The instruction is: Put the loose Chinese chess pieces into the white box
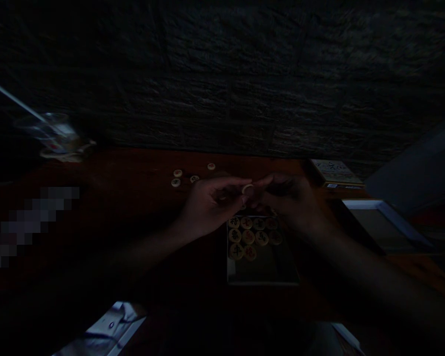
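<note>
The scene is dark. A round wooden xiangqi piece [247,189] is tilted up between my two hands. On its left side, the thumb and index finger of my left hand [211,202] pinch it. My right hand [289,198] is closed, its fingertips meeting at the piece's right edge. Below them lies an open shallow box [263,269], with rows of xiangqi pieces [248,237] bearing red or black characters in its upper part. My hands hide the box's far end.
Several loose pieces [177,173] lie on the brown table [133,173] beyond my left hand. At far left stands a clear cup [59,136] with a straw. To the right are a small printed box [335,172] and an open box lid or tray [385,227]. A stone wall [215,89] rises behind.
</note>
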Motion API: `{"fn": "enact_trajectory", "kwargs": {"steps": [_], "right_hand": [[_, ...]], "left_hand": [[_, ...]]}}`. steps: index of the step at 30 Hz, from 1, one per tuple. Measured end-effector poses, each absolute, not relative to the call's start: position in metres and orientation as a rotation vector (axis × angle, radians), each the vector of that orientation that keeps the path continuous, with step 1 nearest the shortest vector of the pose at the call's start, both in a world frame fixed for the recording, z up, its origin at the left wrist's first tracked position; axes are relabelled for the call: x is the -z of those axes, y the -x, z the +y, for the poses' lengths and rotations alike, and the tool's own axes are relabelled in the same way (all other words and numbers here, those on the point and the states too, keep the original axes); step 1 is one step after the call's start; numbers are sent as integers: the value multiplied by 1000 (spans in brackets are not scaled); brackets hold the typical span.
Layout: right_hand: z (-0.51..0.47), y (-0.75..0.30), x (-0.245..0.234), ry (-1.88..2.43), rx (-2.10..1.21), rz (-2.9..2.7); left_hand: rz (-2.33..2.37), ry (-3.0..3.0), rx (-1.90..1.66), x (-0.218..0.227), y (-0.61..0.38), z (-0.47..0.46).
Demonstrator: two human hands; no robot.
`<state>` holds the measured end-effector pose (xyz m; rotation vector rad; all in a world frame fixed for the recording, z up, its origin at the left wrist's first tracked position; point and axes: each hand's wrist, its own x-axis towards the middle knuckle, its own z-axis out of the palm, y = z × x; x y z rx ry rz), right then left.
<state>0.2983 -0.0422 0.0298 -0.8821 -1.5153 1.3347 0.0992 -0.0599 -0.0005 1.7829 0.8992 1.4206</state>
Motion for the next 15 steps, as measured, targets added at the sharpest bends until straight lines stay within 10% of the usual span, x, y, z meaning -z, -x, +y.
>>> {"fn": "enact_trajectory", "kwargs": {"steps": [15], "right_hand": [[-41, -299, -24, 838, -1383, -1515]], "left_hand": [[936, -1723, -1450, -7, -100, -61]]}}
